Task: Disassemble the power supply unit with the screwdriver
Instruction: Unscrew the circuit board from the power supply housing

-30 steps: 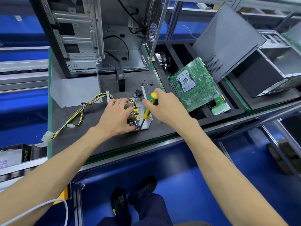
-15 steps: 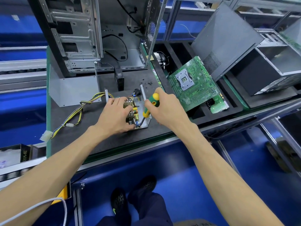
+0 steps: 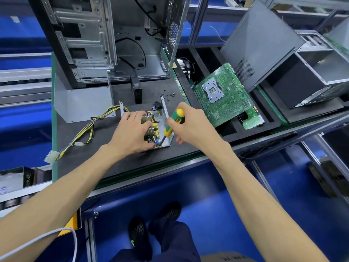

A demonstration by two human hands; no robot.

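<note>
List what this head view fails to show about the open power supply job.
- Tip of the green and yellow screwdriver: too small to tell whether it sits in a screw.
- Circuit board of the open metal power supply unit: its left part is hidden under the left hand.
- Right hand fingers: wrapped behind the handle.
- Small black screws: too small to count.

Your left hand rests on the open power supply unit on the dark mat, fingers spread over its parts. Your right hand grips the green-and-yellow screwdriver, tilted, tip down at the unit's near corner. Loose screws lie just behind; a motherboard leans to the right.
</note>
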